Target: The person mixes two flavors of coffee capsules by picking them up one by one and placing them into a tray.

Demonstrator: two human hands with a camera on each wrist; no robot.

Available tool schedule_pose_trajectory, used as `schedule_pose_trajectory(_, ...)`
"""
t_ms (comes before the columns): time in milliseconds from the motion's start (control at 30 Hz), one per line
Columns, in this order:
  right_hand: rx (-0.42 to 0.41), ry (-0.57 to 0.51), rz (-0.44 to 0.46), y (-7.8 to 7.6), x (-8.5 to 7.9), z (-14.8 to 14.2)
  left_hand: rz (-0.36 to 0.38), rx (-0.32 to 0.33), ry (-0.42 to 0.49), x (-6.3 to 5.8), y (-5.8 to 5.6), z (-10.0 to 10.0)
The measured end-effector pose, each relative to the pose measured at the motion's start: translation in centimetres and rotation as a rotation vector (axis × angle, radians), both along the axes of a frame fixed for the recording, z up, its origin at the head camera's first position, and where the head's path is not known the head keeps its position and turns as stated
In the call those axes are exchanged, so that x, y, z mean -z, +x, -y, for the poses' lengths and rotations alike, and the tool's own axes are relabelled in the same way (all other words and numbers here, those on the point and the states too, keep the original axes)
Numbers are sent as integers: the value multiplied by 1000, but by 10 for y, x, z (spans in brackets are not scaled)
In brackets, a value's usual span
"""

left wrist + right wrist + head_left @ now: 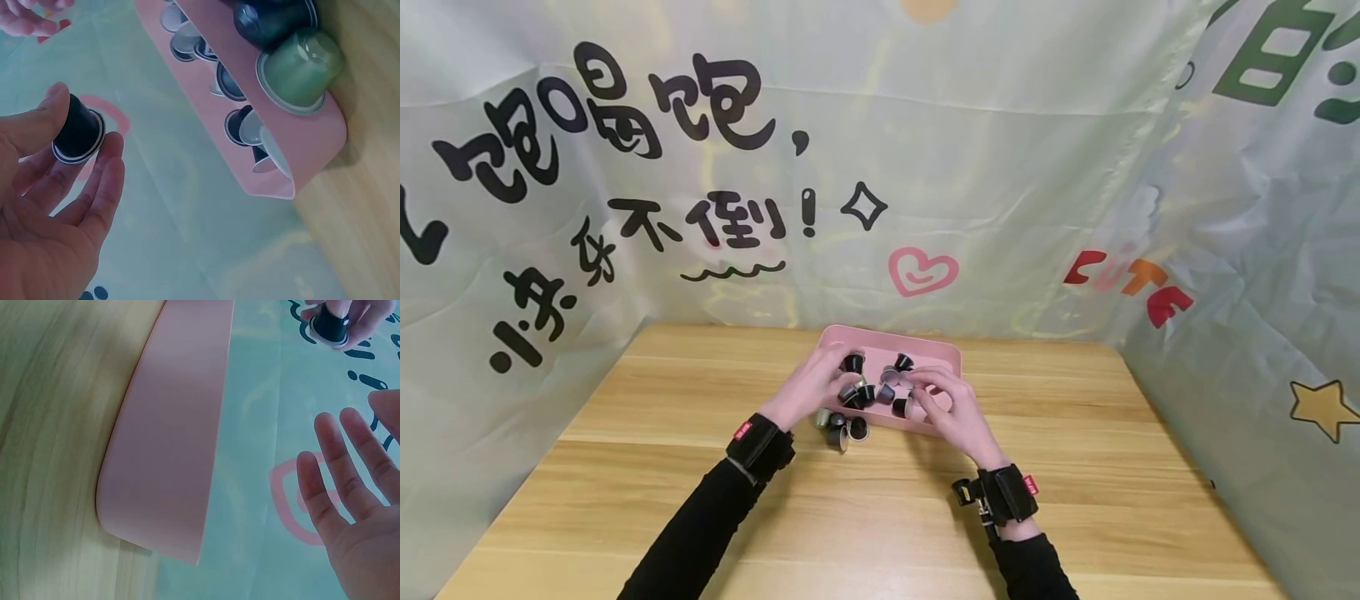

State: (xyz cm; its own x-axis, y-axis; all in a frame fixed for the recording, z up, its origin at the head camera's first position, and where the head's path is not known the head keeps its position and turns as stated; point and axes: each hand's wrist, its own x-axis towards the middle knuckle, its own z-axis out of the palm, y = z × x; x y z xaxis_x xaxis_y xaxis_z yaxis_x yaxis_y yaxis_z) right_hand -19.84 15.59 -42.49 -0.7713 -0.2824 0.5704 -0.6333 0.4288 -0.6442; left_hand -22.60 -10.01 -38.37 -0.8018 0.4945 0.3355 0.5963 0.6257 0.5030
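Observation:
Between the thumb and fingers of my left hand (805, 390), a black coffee capsule (80, 130) is pinched above the left side of a pink tray (953, 360). In the right wrist view, this same capsule (329, 327) shows at the top right. My right hand (953, 410) hovers over the tray's right side; the right wrist view shows its fingers (340, 465) extended with nothing gripped. Inside the tray lie several dark and grey capsules, among them a black one (903, 362) and a purple-grey one (886, 393).
Outside the tray's front left wall, several capsules rest on the wooden table (700, 392), including a green capsule (300, 72), a dark blue capsule (272, 24) and a black capsule (858, 429). A printed cloth (1000, 183) hangs behind the table and along both sides.

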Motion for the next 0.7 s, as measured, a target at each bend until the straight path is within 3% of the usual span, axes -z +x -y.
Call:
schedule_pose_trajectory(300, -8, 6, -26, 1, 0, 2, 77, -55, -31, -3, -23, -12)
schedule_pose_trajectory(700, -27, 1, -60, 1, 0, 2, 77, -119, -120, 12, -51, -22)
